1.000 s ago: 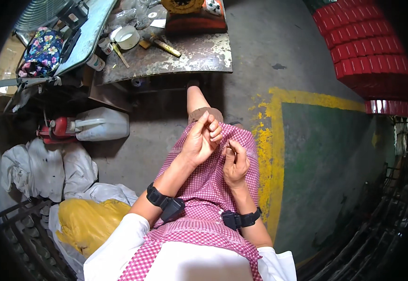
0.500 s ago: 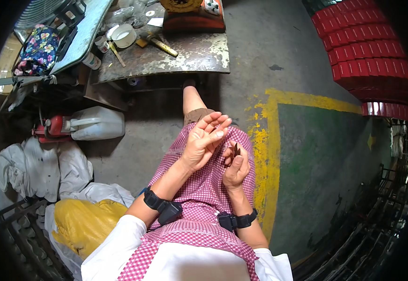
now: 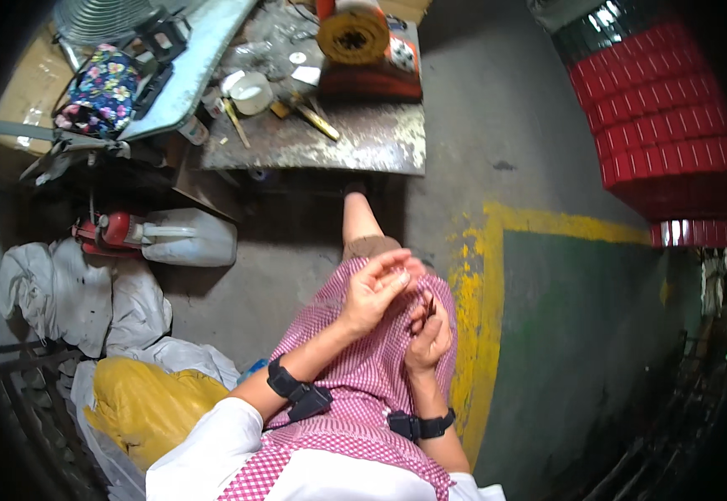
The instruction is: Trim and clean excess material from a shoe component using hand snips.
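My left hand (image 3: 374, 288) is raised over my lap with its palm turned up and fingers loosely spread, its fingertips close to my right hand. My right hand (image 3: 427, 332) is closed around a small dark brown piece (image 3: 428, 308) that sticks up between thumb and fingers. Both wrists wear black bands. Under the hands lies a pink checked apron (image 3: 363, 376) across my knees. What the small piece is cannot be made out.
A low metal work table (image 3: 342, 142) with a white cup (image 3: 250, 90), small tools and an orange spool stands ahead. A white jug (image 3: 188, 237), white and yellow sacks (image 3: 142, 405) lie left. Red stacked crates (image 3: 660, 108) are right; a yellow floor line (image 3: 484, 275) runs beside my knee.
My left hand has opened and lifted slightly away from the right one. The right hand keeps the small dark piece. The view has shifted a little toward the table.
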Demonstrator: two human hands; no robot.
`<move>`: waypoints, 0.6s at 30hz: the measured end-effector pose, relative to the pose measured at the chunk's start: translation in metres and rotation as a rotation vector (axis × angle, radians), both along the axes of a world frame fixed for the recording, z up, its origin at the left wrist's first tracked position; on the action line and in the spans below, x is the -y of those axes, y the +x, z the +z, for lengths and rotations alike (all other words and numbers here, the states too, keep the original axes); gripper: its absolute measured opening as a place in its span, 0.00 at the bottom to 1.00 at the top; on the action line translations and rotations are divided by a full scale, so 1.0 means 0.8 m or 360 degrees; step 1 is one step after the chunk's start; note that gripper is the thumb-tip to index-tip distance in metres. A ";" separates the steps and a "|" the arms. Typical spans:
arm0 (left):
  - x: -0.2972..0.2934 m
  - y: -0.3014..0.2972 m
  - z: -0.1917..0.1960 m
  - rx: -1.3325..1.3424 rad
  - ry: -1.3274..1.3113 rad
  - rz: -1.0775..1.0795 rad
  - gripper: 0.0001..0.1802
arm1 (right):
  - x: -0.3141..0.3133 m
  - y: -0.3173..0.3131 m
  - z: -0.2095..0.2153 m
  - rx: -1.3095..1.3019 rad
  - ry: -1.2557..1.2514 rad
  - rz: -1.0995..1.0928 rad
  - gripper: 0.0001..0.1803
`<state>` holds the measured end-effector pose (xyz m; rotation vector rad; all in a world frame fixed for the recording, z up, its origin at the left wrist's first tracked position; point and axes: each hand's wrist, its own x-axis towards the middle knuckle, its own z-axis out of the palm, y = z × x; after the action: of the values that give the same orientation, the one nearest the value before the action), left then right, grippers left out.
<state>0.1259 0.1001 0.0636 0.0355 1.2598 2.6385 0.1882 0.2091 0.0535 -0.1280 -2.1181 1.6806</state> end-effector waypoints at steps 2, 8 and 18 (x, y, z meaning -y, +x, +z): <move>0.002 0.004 0.003 0.0091 0.0054 -0.0085 0.17 | 0.005 0.000 -0.001 0.0008 -0.0085 -0.0020 0.20; 0.003 0.013 -0.004 -0.0230 -0.0269 -0.0162 0.16 | 0.008 0.000 0.010 0.0198 -0.0564 -0.0105 0.22; 0.003 0.012 -0.006 -0.0184 -0.0060 -0.0197 0.22 | 0.005 -0.004 0.007 0.0165 -0.0557 -0.0122 0.17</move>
<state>0.1352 0.0976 0.0589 0.2548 1.2979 2.5384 0.1854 0.2047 0.0590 -0.4031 -1.8425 2.0212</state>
